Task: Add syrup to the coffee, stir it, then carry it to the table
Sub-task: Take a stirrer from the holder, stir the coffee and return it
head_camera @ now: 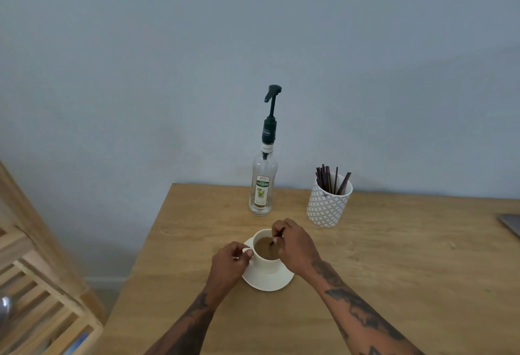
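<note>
One cup [266,253], one saucer [267,280], one syrup bottle [263,174], two hands.

The cup [266,253] is sitting on a saucer [267,280] on the table [394,270], between the two hands: the left grip [235,260] is pinching its handle from the left, and the right grip [292,245] is reaching over its rim from the right, pinching a stirrer [277,238] that is dipping into the coffee [266,249]. Beyond the grips, near the wall, the syrup bottle [263,183] is standing upright just behind the cup, and a holder of stirrers [329,203] is standing behind and to the right of the right grip. A wooden rack [42,298] is standing off the table, well to the left of the left grip.
</note>
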